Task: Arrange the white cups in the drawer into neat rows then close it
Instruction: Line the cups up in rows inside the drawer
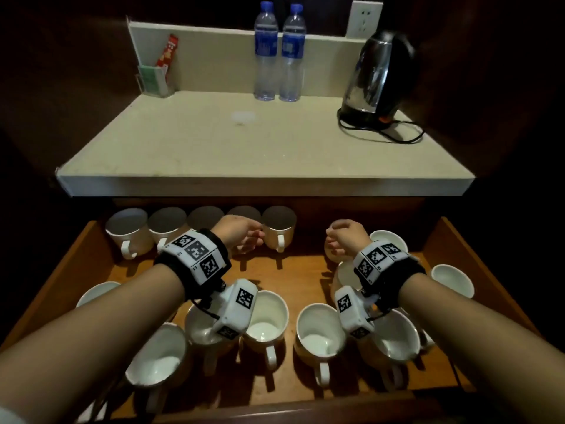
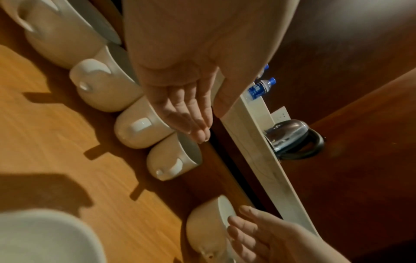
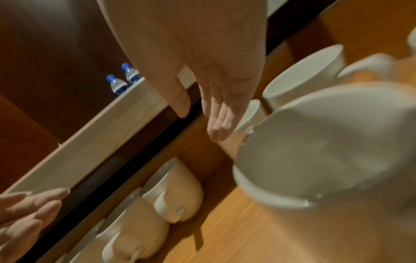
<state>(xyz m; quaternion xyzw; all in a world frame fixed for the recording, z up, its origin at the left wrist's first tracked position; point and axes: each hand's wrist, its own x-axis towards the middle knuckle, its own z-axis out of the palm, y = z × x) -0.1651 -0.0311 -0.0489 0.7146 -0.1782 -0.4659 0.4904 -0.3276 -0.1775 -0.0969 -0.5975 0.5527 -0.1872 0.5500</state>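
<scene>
Both hands hang slack-fingered, empty — left hand (image 1: 241, 235) over the back row of white ceramic cups (image 1: 279, 231). Right hand (image 1: 344, 238) is nearer the stray white cup (image 2: 209, 222) — just below its fingers.

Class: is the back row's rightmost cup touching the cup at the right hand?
Apart: left wrist view shows drawer floor between rightmost cup and other cup.

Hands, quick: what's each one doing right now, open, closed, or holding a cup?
Left hand: open, fingers straight, holding nothing, beside the back row of cups.
Right hand: open, fingers straight, holding nothing.
</scene>
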